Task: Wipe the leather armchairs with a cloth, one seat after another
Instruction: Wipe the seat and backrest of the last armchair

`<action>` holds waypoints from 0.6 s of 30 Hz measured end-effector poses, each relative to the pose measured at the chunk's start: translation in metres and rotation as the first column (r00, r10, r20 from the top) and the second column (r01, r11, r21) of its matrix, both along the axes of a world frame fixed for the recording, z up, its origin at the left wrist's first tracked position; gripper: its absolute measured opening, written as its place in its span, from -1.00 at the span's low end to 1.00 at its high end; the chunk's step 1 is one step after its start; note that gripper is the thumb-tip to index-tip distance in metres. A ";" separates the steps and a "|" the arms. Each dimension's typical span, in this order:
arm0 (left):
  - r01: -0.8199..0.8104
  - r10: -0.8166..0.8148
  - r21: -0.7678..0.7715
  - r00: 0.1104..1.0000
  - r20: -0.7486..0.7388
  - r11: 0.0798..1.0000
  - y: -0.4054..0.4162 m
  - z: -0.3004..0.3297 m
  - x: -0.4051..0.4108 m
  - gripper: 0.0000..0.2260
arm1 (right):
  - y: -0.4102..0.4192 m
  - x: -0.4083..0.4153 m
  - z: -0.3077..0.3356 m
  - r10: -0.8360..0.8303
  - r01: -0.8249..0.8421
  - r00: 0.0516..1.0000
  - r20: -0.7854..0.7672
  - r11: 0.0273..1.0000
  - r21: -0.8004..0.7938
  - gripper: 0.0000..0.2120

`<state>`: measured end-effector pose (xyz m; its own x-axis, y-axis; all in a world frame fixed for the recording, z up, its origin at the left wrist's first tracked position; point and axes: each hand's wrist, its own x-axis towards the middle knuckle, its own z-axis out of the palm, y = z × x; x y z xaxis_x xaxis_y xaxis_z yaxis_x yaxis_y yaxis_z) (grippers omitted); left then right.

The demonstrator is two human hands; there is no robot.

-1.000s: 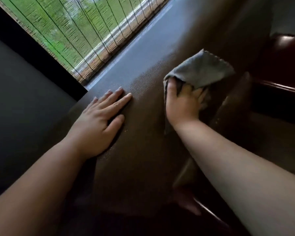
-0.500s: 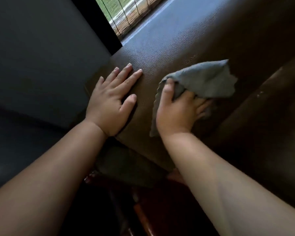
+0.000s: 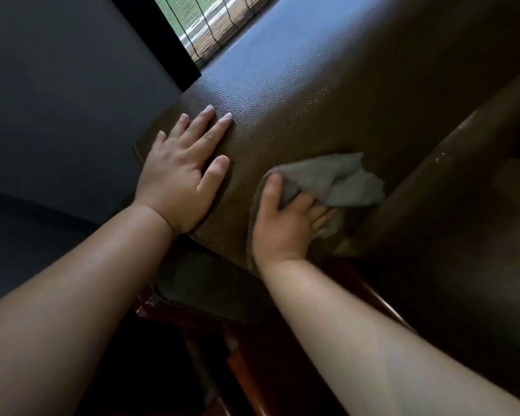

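A dark brown leather armchair (image 3: 306, 94) fills the middle and right of the view, its grained backrest top running away from me. My left hand (image 3: 183, 175) lies flat on that leather near its left corner, fingers straight and spread. My right hand (image 3: 285, 220) grips a bunched grey cloth (image 3: 339, 181) and presses it against the leather near the lower edge of the panel, beside the crease where the panel meets a padded side piece (image 3: 451, 175). Part of the cloth hangs below my right wrist.
A grey wall (image 3: 57, 100) stands close on the left. A window with a slatted blind (image 3: 210, 22) shows at the top. Polished reddish wood of the chair frame (image 3: 246, 370) lies below my arms. The dark seat cushion (image 3: 478, 265) sits at the right.
My right hand has dragged the cloth down toward me along the leather. The view has swung down and left, hiding most of the window. My left hand stays flat on the leather.
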<state>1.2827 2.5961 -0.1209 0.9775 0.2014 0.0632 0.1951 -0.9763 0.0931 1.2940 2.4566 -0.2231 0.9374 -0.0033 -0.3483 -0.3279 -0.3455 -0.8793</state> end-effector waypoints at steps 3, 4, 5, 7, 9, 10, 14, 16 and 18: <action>-0.024 0.030 0.079 0.996 -0.079 0.997 -0.011 0.004 0.001 -0.37 | 0.000 -0.067 -0.005 0.383 -0.386 0.921 -0.071 0.922 -0.039 0.10; -0.038 0.045 0.074 0.994 -0.098 0.997 -0.014 0.007 0.000 -0.36 | -0.002 -0.065 -0.007 0.418 -0.422 0.904 -0.085 0.905 -0.044 0.08; -0.032 0.038 0.050 0.993 -0.114 0.998 -0.017 0.011 0.000 -0.34 | -0.006 -0.053 -0.007 0.401 -0.406 0.911 -0.095 0.913 -0.036 0.05; 0.103 -0.098 0.035 0.986 -0.133 0.994 -0.028 0.017 0.012 -0.33 | -0.014 -0.018 -0.011 0.286 -0.291 0.949 -0.130 0.957 -0.017 0.02; 0.305 -0.289 0.110 0.947 -0.142 0.946 -0.042 0.015 0.041 -0.37 | -0.024 0.019 -0.022 0.135 -0.139 0.980 -0.146 0.990 -0.020 0.04; 0.359 -0.338 0.165 0.930 -0.147 0.919 -0.050 0.010 0.057 -0.38 | -0.031 0.033 -0.030 0.060 -0.064 0.987 -0.149 0.998 -0.017 0.06; 0.365 -0.362 0.354 0.929 -0.079 0.861 -0.057 -0.011 0.080 -0.36 | -0.033 0.029 -0.059 -0.038 0.041 0.993 -0.115 0.999 0.023 -0.04; 0.364 -0.377 0.369 0.925 -0.039 0.855 -0.053 -0.015 0.075 -0.37 | -0.021 -0.014 -0.064 0.043 -0.042 0.999 -0.027 0.999 0.022 -0.03; 0.362 -0.384 0.388 0.923 -0.022 0.848 -0.053 -0.016 0.073 -0.37 | -0.017 -0.038 -0.070 0.163 -0.163 0.987 -0.002 0.987 -0.003 0.05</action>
<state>1.3561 2.5431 -0.1367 0.9669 -0.2276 0.1154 -0.1850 -0.9367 -0.2972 1.2564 2.4394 -0.2935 0.9246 0.1490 -0.3506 -0.2688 -0.3971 -0.8776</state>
